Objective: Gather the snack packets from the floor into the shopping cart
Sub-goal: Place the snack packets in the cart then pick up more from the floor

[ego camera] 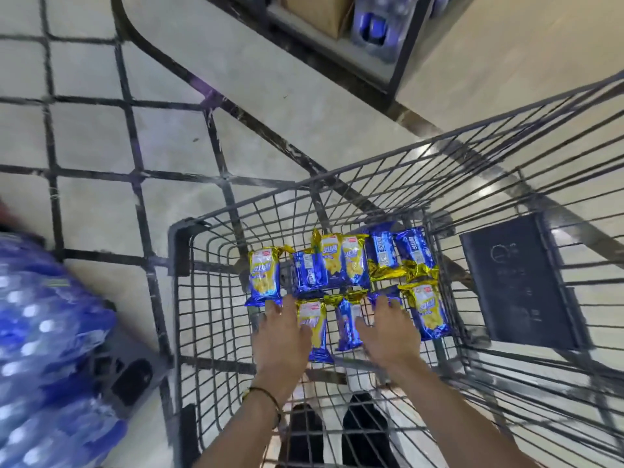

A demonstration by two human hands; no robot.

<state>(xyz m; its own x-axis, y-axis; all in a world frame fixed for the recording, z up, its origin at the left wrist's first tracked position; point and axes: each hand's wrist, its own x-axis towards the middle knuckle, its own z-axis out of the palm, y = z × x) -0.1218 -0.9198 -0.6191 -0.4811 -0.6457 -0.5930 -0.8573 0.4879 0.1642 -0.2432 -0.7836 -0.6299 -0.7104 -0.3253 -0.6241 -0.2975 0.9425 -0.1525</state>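
Several blue, yellow and gold snack packets [341,265] lie in two rows on the bottom of the grey wire shopping cart [189,231]. My left hand [282,336] reaches down into the cart with fingers spread, resting over the left end of the near row beside a yellow packet [312,324]. My right hand [388,327] is also spread flat, lying between a blue packet [347,325] and a yellow packet [427,312] on the right. Neither hand grips anything. I see no packets on the floor.
A dark panel [520,282] hangs on the cart's right wall. A blurred pack of blue-capped bottles [44,349] sits at the left. A shelf base with a cardboard box [320,11] and bottles stands at the back. The tiled floor [101,130] has dark lines. My shoes [364,430] show below the cart.
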